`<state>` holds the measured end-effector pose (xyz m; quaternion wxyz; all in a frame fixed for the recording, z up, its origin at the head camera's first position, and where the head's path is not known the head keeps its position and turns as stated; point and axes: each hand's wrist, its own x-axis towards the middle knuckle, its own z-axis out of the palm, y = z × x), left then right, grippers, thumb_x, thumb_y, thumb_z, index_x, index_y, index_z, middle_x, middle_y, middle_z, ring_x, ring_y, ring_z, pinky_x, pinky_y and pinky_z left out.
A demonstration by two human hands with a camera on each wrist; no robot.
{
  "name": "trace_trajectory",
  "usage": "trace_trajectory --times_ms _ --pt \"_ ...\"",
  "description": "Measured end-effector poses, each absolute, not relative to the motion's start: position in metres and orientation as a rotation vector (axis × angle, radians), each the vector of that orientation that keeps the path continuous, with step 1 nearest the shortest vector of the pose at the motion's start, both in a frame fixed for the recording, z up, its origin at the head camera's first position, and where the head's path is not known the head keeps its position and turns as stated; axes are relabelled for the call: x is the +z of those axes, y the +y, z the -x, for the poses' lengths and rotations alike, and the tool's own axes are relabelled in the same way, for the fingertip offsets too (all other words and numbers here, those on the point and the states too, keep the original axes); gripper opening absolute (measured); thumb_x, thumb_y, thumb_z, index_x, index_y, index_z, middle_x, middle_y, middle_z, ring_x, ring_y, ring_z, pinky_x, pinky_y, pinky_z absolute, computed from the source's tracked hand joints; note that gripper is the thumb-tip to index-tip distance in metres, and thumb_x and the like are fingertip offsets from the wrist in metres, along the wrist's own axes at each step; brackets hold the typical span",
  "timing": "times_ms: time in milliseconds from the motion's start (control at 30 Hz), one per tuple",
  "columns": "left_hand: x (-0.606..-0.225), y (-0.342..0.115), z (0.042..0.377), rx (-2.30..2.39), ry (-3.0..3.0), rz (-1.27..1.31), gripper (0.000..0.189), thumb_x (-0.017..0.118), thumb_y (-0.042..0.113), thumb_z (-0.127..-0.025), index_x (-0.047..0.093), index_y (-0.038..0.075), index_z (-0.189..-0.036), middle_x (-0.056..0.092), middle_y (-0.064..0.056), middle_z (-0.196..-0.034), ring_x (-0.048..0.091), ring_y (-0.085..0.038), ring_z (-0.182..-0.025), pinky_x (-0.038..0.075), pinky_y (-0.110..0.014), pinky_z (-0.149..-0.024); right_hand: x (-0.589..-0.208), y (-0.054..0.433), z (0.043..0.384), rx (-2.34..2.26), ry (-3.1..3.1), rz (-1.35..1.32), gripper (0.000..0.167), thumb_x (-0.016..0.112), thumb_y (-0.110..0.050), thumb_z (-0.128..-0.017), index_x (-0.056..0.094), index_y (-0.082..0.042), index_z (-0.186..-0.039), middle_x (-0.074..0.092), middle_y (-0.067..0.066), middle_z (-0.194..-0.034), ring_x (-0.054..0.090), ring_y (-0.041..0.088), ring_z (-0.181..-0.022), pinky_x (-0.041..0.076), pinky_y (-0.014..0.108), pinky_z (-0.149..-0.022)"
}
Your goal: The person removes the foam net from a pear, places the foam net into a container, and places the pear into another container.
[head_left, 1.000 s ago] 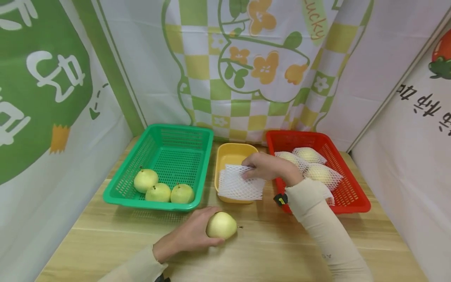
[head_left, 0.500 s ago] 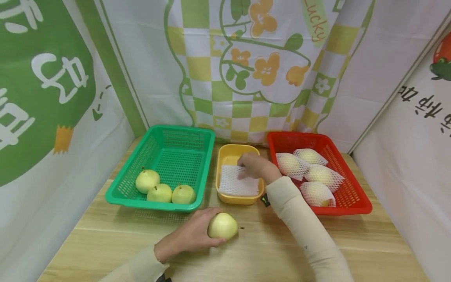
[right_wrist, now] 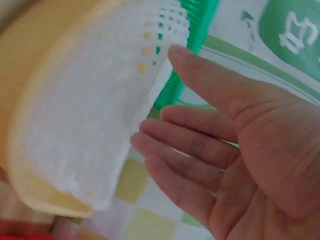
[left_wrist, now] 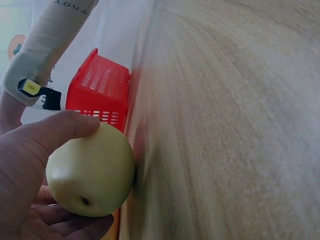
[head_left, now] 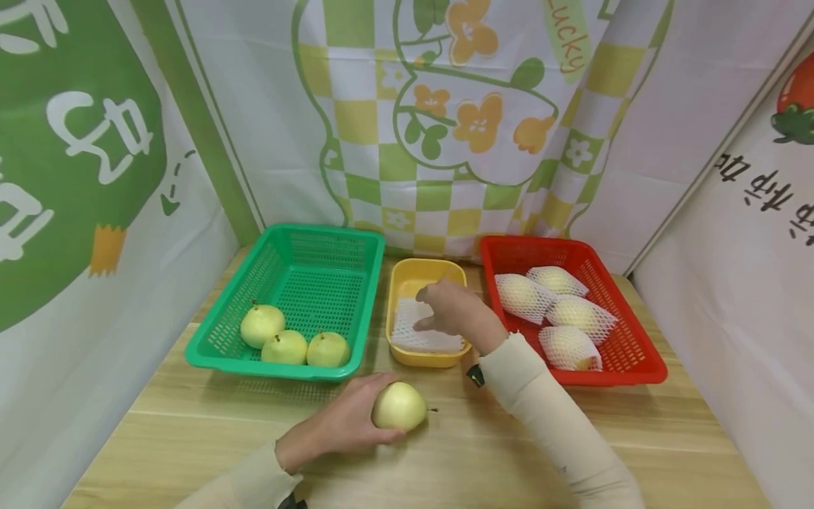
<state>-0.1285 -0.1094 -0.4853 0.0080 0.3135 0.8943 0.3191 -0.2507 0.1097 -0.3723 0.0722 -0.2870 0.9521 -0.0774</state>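
A pale yellow pear (head_left: pixel 400 407) lies on its side on the wooden table, its stem pointing right. My left hand (head_left: pixel 356 417) grips it from the left; in the left wrist view the thumb curves over the pear (left_wrist: pixel 92 172) and the fingers go beneath it. White foam net sleeves (head_left: pixel 422 329) lie in a small yellow tray (head_left: pixel 427 359). Over that tray is my right hand (head_left: pixel 453 309). In the right wrist view, the thumb and fingers of this hand (right_wrist: pixel 225 135) are apart, with fingertips right at the edge of the net sleeves (right_wrist: pixel 85 110).
To the left stands a green basket (head_left: pixel 318 283) with three bare pears (head_left: pixel 286 346) near its front. A red basket (head_left: pixel 620 353) on the right holds several net-wrapped pears (head_left: pixel 572 346). Behind the baskets hangs a printed curtain (head_left: pixel 407 141).
My right hand has lowered net sleeves into the yellow tray, let go of them and shifted slightly left. The left hand and its pear have stayed put.
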Motion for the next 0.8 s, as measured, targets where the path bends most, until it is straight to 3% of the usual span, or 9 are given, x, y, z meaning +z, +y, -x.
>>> trace_trajectory --times_ms 300,567,800 --pt "-0.486 -0.11 0.128 0.994 2.784 -0.973 0.077 0.092 0.038 -0.078 0.061 0.002 -0.139 0.072 -0.011 -0.134 0.071 -0.027 -0.119 0.063 -0.04 -0.094 -0.414 0.102 0.251 -0.151 2.878 0.805 0.046 0.089 -0.035 -0.086 0.076 -0.004 -0.118 0.078 0.009 -0.103 0.07 0.027 -0.094 0.06 0.043 -0.087" --pt "-0.487 -0.11 0.128 0.983 2.787 -0.969 0.077 0.092 0.039 -0.078 0.061 0.003 -0.139 0.072 -0.011 -0.135 0.07 -0.028 -0.122 0.062 -0.042 -0.096 -0.435 0.103 0.252 -0.121 2.935 0.831 0.045 0.09 -0.038 -0.084 0.074 -0.005 -0.11 0.076 0.013 -0.105 0.072 0.033 -0.098 0.062 0.047 -0.085" --pt "-0.485 -0.11 0.129 0.979 2.785 -0.978 0.075 0.092 0.038 -0.079 0.061 0.003 -0.138 0.072 -0.011 -0.134 0.07 -0.027 -0.121 0.062 -0.041 -0.096 -0.422 0.107 0.25 -0.168 2.938 0.892 0.052 0.09 -0.036 -0.085 0.074 -0.003 -0.123 0.077 0.013 -0.115 0.073 0.03 -0.103 0.062 0.043 -0.091"
